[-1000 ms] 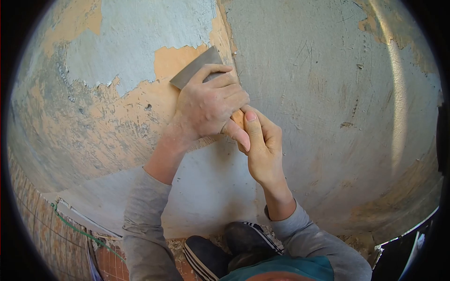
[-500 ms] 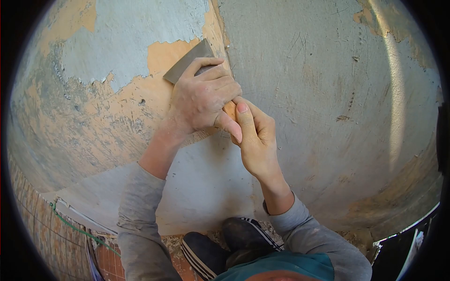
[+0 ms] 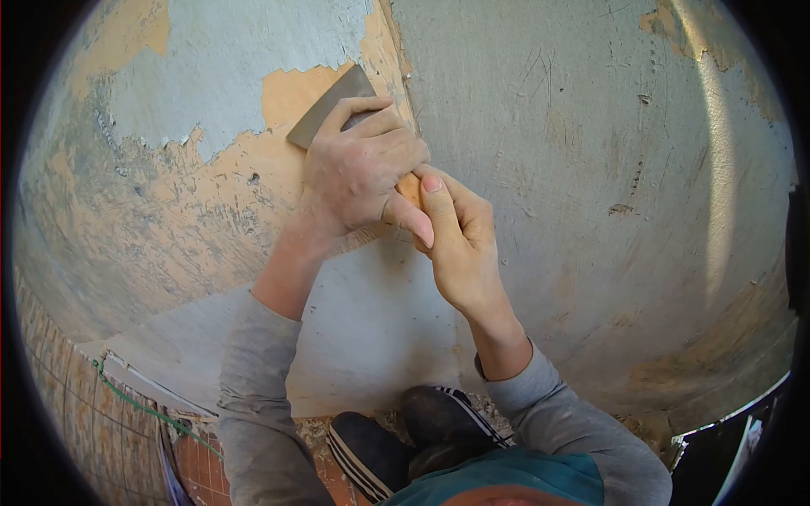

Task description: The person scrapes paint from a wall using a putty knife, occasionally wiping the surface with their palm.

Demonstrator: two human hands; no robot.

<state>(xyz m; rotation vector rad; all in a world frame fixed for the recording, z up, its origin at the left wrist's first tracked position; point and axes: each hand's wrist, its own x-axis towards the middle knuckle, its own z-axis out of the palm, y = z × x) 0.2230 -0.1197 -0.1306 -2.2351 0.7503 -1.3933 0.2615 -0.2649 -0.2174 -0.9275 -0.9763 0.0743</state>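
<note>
A scraper (image 3: 331,105) with a wide metal blade and a wooden handle lies against the wall, its blade pointing up and to the left. My left hand (image 3: 359,169) is wrapped over the blade's base and upper handle, its fingers spread along the metal. Lower down, my right hand (image 3: 460,232) grips the handle, thumb laid along the wood. Around the blade, the wall (image 3: 211,67) has pale blue-grey paint with ragged edges, and an orange-tan layer shows where the paint is gone. Most of the handle is hidden by my hands.
To the right stretches a grey, scratched wall surface (image 3: 548,169) with a strip of light on it. Below are my dark shoes (image 3: 367,451), paint debris and reddish floor tiles (image 3: 202,464). A green cord (image 3: 139,411) runs at the lower left.
The scraper and both hands have shifted slightly up and to the left in view. Both hands keep the same hold.
</note>
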